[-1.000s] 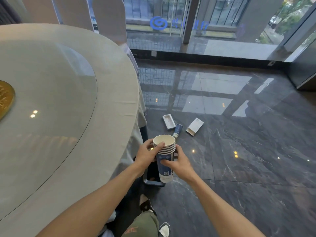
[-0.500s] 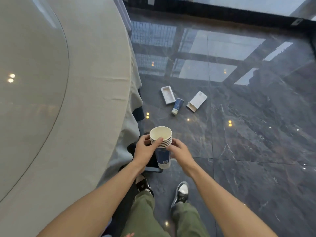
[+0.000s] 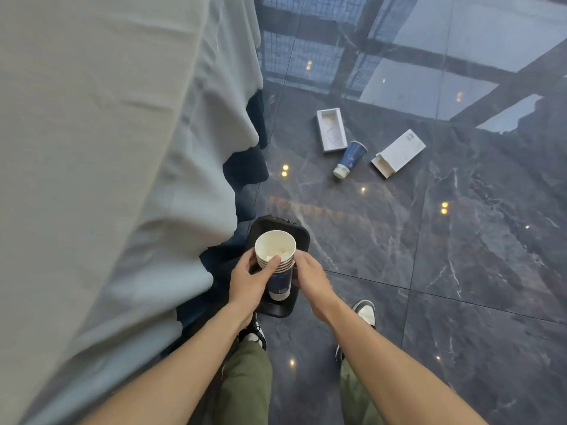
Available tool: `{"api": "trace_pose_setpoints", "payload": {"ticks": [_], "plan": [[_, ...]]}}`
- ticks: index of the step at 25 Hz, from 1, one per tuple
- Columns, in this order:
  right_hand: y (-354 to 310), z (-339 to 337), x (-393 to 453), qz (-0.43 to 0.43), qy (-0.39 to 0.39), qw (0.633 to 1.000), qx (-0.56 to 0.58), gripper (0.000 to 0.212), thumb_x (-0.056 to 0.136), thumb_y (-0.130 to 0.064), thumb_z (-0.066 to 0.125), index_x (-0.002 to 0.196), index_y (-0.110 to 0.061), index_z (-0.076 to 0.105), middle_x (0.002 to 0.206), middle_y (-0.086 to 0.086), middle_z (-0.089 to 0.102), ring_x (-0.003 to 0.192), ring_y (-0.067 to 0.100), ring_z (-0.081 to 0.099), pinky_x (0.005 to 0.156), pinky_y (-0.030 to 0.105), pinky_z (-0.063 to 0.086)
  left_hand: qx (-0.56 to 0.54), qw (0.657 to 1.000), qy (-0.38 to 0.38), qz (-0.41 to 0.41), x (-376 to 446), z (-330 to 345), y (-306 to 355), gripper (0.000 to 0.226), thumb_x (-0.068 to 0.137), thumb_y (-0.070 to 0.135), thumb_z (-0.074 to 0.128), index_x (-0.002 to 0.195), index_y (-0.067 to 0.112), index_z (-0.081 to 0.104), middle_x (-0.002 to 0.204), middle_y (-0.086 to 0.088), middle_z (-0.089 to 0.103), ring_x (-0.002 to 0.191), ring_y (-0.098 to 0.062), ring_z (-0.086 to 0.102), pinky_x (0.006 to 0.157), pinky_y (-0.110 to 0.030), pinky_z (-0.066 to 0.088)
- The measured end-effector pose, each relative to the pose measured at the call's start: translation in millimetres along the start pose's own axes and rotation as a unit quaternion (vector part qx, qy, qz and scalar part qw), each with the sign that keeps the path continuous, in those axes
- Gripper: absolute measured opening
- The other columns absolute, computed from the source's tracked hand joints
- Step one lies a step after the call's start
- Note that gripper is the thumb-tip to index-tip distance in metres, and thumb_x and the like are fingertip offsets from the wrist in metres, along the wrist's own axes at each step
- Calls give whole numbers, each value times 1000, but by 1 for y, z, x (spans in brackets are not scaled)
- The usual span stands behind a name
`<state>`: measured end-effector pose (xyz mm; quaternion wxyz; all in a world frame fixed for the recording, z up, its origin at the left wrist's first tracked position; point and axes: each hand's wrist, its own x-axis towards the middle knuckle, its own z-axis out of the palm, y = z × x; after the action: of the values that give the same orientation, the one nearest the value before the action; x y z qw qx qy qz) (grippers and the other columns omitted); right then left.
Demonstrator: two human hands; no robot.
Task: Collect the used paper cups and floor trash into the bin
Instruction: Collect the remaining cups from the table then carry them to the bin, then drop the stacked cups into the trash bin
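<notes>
Lowered over the bin (image 3: 302,240), both hands (image 3: 250,279) (image 3: 310,279) clasp the cup stack (image 3: 276,260).

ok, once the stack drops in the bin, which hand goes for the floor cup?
Right hand, probably: the floor cup lies ahead on its side; the left hand is against the tablecloth.

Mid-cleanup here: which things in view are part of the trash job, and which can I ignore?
Job:
- stack of paper cups, held by left hand and right hand
- black bin beneath the stack
- blue cup lying on the floor
- open white tray
- white box sleeve

Ignore:
- tablecloth
- shoes
</notes>
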<state>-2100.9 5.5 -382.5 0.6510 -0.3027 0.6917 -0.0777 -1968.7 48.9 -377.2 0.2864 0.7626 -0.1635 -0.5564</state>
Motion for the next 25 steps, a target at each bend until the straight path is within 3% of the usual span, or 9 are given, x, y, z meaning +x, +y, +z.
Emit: {"api": "trace_pose_setpoints", "payload": {"ticks": [3,5,8,12,16,21,23,25], "plan": [[34,5,38,25,1,1000,1,55,86,-62,39,121,-27,64,123,-6,69,117,16,64,107,48,49,11,1000,7,-13,22,14,-23,61,85,39,83,140,25,61,132,9,68,116,-6,66,79,-13,50],[37,8,46,30,-5,999,-13,53,94,-54,39,126,-20,64,123,-1,70,115,17,64,105,47,50,31,999,2,-24,38,21,-39,64,84,41,83,141,25,60,132,9,67,117,-7,66,79,-12,50],[39,13,62,31,9,996,-79,36,102,-28,43,116,-4,66,111,13,71,99,24,67,94,49,56,79,996,-1,-51,57,26,-54,62,83,49,79,138,27,61,131,5,68,122,-17,65,93,-29,57],[52,23,93,74,26,990,-116,27,93,-17,51,115,-7,62,114,12,69,101,29,69,88,49,61,106,989,-25,-102,83,29,-60,34,98,30,65,131,22,66,121,-1,71,110,-21,66,96,-41,59],[56,28,106,129,36,988,-79,29,89,2,48,112,4,65,110,18,69,85,32,73,62,36,66,125,978,-39,-161,99,29,-70,39,98,12,51,136,15,62,123,-6,66,102,-20,65,89,-39,63],[56,39,115,177,64,982,-27,13,96,4,48,97,0,59,103,23,71,65,27,75,45,29,59,60,973,-38,-221,108,34,-83,34,99,15,52,130,7,63,113,-9,71,100,-23,72,89,-40,62],[53,40,118,178,73,981,-12,11,98,2,49,100,0,59,100,21,71,65,26,76,50,30,61,34,976,-48,-210,108,39,-80,34,103,11,48,132,19,64,121,-1,71,110,-23,72,91,-39,61],[50,37,115,154,77,985,-10,15,100,1,50,106,-8,60,99,15,69,74,23,75,63,34,65,29,981,-44,-187,104,42,-75,50,104,3,42,148,25,53,140,3,60,128,-24,63,107,-46,54]]}}
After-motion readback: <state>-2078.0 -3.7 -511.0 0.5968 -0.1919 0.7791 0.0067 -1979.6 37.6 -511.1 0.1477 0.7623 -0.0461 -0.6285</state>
